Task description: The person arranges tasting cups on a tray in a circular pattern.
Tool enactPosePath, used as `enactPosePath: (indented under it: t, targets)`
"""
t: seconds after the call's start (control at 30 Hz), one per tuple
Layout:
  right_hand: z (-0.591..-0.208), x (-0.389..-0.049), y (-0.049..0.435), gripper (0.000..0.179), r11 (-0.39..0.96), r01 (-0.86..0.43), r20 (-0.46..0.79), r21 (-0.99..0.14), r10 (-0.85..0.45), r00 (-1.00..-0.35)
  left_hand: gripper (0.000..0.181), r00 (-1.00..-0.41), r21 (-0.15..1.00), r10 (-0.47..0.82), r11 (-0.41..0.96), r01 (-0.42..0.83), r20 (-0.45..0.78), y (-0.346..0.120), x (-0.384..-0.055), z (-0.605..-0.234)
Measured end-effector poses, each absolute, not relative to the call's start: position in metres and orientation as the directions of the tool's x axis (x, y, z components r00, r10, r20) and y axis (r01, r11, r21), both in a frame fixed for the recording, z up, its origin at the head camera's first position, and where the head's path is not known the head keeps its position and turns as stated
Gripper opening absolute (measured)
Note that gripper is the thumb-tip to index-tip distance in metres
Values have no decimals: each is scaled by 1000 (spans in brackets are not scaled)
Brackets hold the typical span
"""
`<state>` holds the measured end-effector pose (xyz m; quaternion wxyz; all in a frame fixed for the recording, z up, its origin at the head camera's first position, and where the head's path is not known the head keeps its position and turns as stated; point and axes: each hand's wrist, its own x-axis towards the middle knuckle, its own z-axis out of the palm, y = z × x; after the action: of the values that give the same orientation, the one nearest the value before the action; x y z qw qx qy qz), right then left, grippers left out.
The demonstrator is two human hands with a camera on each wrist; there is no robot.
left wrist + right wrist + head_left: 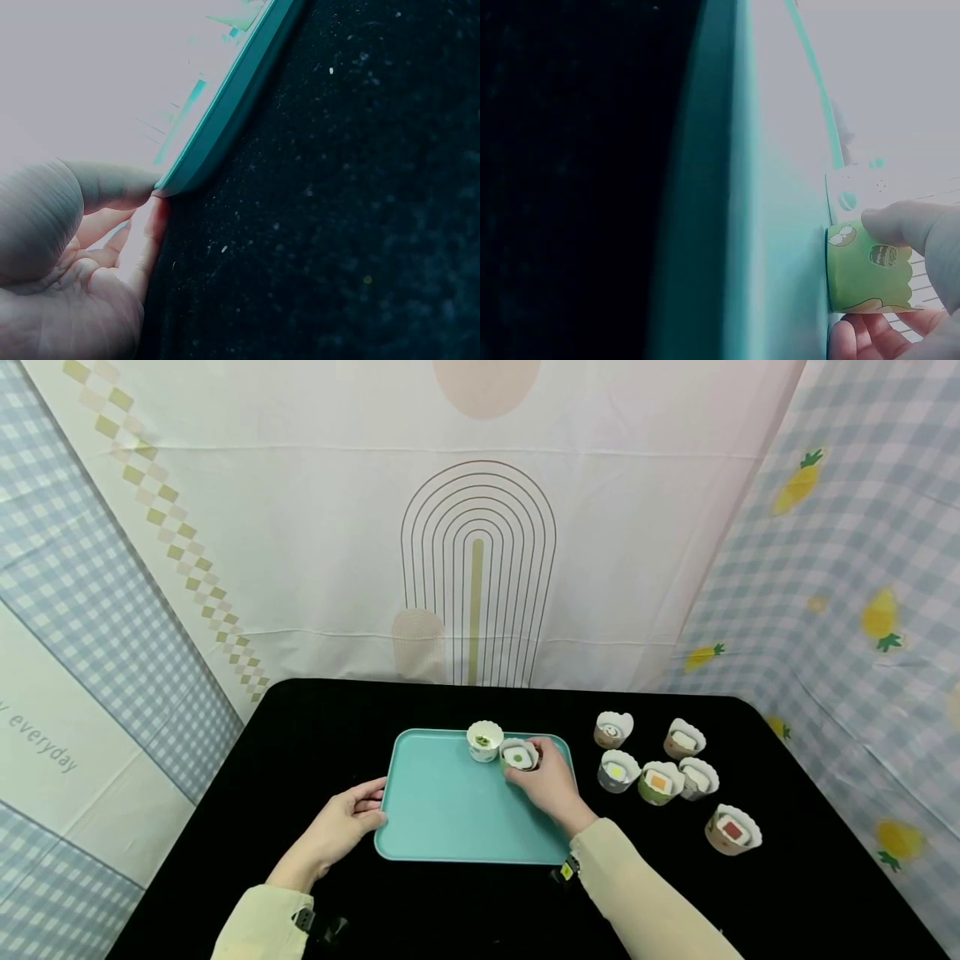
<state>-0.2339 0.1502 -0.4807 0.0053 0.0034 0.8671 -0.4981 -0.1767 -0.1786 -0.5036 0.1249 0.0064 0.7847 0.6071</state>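
A turquoise tray (465, 814) lies on the black table. My left hand (342, 824) holds its left edge, thumb and fingertips at the rim; in the left wrist view the thumb (112, 184) meets the rim close to the index finger. Over the tray's far right part, my right hand (551, 783) grips a green patterned paper baking cup (862, 266), thumb on one side and fingers on the other. Inside that cup sits a white piece with a green mark (518, 757). Beside it on the tray stands a white paper cup (485, 739) with something green inside.
Several more paper cups stand right of the tray, among them a grey one with a yellow-marked piece (617, 773), a green one with an orange-marked piece (660, 783) and a brown one with a red-marked piece (731, 832). A patterned curtain (330, 560) hangs behind the table.
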Motion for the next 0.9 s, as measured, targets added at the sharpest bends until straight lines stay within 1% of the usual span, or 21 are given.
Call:
enactPosePath:
  t: [0.33, 0.53, 0.77, 0.9]
  targets:
    - [-480, -231, 154, 58, 498, 18, -24, -867, -5, -1000, 55, -968, 953, 162, 268, -143, -191, -176, -177, -504]
    - [-475, -227, 162, 67, 541, 29, -28, -840, 11, -1000, 56, -970, 950, 153, 276, -143, -191, -176, -177, -504]
    - [-459, -208, 190, 76, 560, 9, -13, -829, -3, -1000, 56, -966, 950, 169, 280, -141, -193, -177, -177, -504]
    - [-453, -195, 214, 77, 576, 18, -26, -817, -6, -1000, 56, -964, 951, 174, 271, -147, -199, -177, -176, -503]
